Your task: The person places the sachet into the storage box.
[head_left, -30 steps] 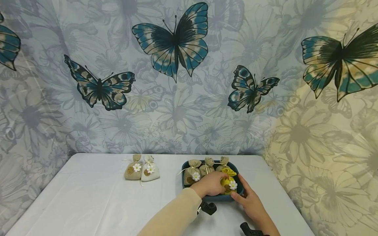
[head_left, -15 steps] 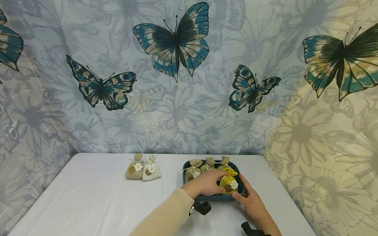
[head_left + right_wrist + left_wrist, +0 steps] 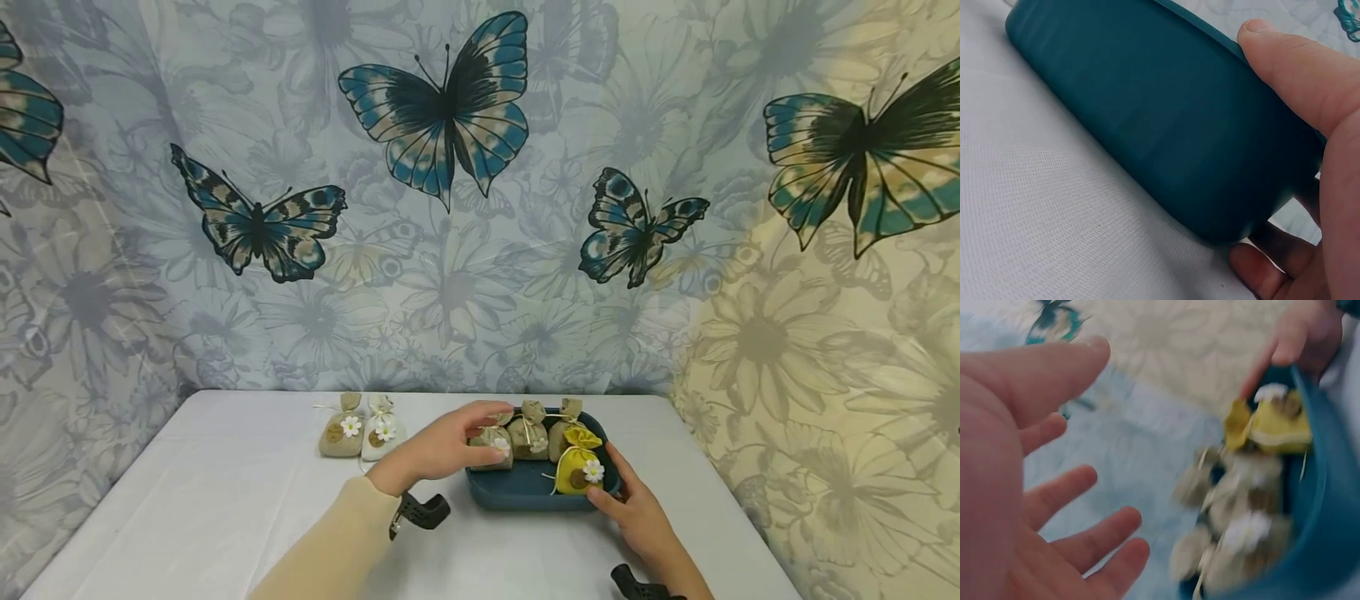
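Observation:
My right hand (image 3: 637, 508) grips the right end of a dark teal plastic basin (image 3: 1147, 112), thumb over the rim and fingers around the outer wall. A yellow drawstring sachet (image 3: 576, 472) with a white flower leans in the basin's front right corner. Along the back of the basin stand a beige sachet (image 3: 491, 454) on the left, a second beige sachet (image 3: 530, 440) in the middle and a third beige sachet (image 3: 558, 440) on the right. My left hand (image 3: 442, 442) hovers by the basin's left end, fingers spread with nothing in them; the left wrist view shows its bare palm side.
On the white-clothed table (image 3: 187, 500), left of the basin, a beige sachet (image 3: 341, 437) stands beside a white sachet (image 3: 381, 433), the latter partly behind my left hand. A butterfly-print cloth (image 3: 450, 317) hangs behind the table.
My left hand has let go of the yellow sachet and moved left, its fingers spreading. The yellow sachet stays in the basin's corner. My right hand keeps its hold on the basin.

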The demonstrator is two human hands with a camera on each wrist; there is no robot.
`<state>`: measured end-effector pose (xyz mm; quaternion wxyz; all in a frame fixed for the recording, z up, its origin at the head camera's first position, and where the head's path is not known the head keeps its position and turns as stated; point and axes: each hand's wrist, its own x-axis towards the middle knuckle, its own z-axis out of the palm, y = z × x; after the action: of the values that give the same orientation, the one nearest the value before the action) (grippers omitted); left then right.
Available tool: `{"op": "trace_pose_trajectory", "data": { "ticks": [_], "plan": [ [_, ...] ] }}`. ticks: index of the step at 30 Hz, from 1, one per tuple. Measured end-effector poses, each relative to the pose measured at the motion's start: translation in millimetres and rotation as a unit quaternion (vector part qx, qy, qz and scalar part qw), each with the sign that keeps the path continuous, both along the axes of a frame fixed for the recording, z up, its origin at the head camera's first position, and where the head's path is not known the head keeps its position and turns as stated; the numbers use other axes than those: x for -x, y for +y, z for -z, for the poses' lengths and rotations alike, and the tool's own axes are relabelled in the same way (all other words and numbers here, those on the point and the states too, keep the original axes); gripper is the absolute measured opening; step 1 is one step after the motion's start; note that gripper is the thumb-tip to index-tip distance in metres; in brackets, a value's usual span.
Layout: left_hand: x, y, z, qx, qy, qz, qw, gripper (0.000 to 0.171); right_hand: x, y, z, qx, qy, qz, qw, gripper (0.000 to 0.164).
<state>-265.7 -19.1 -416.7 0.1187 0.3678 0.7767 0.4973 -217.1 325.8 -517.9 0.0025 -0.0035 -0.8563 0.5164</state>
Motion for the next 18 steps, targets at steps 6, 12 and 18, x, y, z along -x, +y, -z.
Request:
{"op": "trace_pose_trajectory", "data": {
  "ticks": [6, 12, 18],
  "plan": [
    [5.2, -67, 4.2, -0.026, 0.030, -0.066, 0.9970, 0.069, -1.1, 0, -0.7, -0.012, -0.004, 0.003, 1.000, 0.090],
    [15.4, -126, 8.9, -0.023, 0.040, -0.134, 0.9898, 0.071, -1.7, 0, -1.3, -0.015, -0.003, 0.003, 1.000, 0.090],
    [19.5, -169, 26.1, -0.026, -0.001, -0.196, 0.9803, 0.070, -0.5, -1, -3.4, -0.023, 0.000, -0.001, 1.000, 0.090]
  ]
}}
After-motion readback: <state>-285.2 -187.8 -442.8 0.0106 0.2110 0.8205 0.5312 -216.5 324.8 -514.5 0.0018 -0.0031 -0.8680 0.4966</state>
